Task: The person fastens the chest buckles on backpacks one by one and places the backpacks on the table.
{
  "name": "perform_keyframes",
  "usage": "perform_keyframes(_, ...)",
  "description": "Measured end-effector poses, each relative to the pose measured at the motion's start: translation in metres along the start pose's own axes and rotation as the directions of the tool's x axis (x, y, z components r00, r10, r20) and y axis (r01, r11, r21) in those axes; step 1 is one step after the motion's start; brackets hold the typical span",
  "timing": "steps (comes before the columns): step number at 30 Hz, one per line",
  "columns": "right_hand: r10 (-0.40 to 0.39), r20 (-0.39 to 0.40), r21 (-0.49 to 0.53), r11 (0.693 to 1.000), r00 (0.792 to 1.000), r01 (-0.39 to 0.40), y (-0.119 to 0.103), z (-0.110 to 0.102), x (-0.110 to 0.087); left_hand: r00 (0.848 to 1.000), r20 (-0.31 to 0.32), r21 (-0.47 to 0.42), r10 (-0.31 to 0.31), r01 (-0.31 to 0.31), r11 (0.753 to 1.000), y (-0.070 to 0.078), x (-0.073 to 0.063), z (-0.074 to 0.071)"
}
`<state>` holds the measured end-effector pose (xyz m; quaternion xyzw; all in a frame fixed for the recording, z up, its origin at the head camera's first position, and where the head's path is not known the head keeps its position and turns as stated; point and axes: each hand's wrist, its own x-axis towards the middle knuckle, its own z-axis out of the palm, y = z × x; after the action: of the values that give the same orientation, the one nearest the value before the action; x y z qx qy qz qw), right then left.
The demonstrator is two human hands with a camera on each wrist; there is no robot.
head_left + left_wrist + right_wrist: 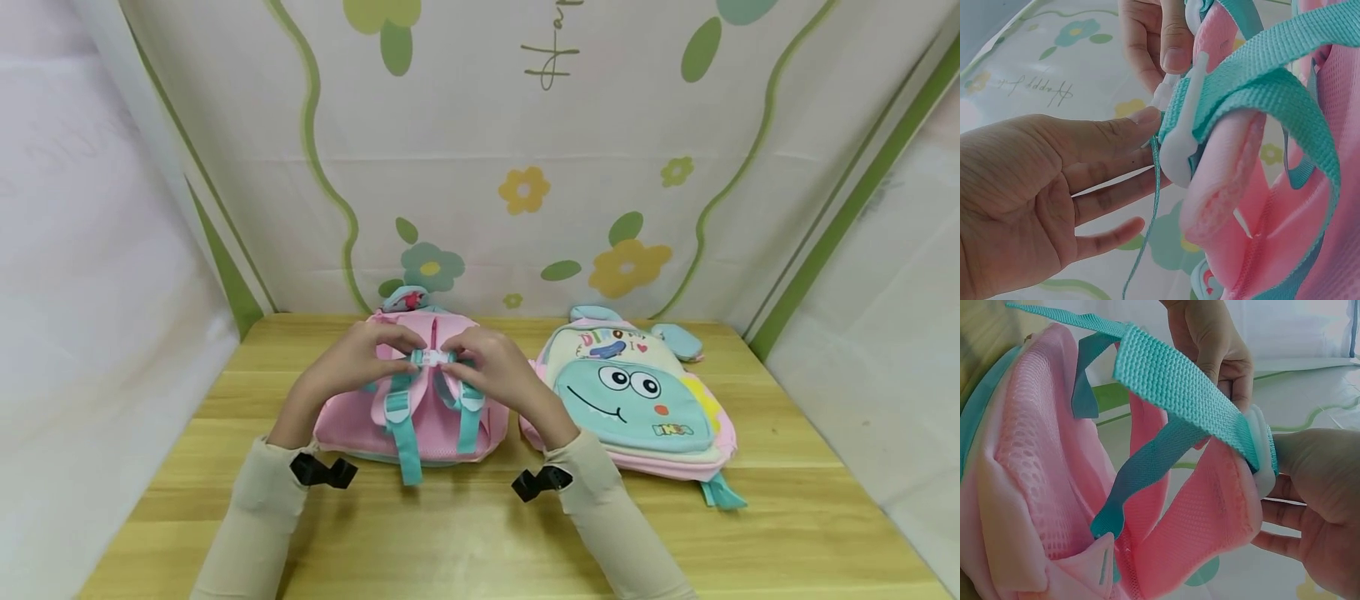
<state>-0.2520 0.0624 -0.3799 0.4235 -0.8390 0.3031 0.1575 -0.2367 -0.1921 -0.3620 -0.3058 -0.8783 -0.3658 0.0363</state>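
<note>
A pink backpack (345, 429) lies with its strap side up, left of the table's middle. Above it, a white buckle (432, 357) bridges the two shoulder straps, its halves lined up and meeting. My left hand (358, 360) pinches the buckle's left end between thumb and fingers; my right hand (498, 367) pinches the right end. In the left wrist view, part of the buckle (1163, 94) shows between the fingertips of both hands. Teal webbing (1179, 387) hangs through white adjusters (397, 406) on the padded straps. Fingers hide most of the buckle in the right wrist view.
To the right lies a second backpack (633, 400), front up, with a teal cartoon dinosaur face and a teal strap end (723, 492). Both bags rest on a wooden table (450, 533). A flower-printed cloth (450, 200) stands behind the table.
</note>
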Motion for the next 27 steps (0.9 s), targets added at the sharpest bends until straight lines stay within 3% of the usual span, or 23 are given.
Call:
perform_keyframes(12,-0.001,-0.003,0.016,1.0,1.0,0.001,-0.0007,0.0088,-0.0058,1.0,0.014,0.002,-0.025,0.025,1.0,-0.0086,-0.0037,0.0036)
perform_keyframes(20,-0.028,-0.03,0.001,1.0,0.999,0.028,0.0016,0.0036,-0.0056,0.999,-0.013,-0.01,0.03,-0.03,1.0,-0.0074,0.0011,0.0061)
perform_keyframes(27,-0.063,-0.052,0.003,0.998,0.997,0.063,0.0032,0.0022,-0.0013,0.999,-0.028,-0.026,0.03,-0.031,0.999,-0.0077,0.0024,0.0036)
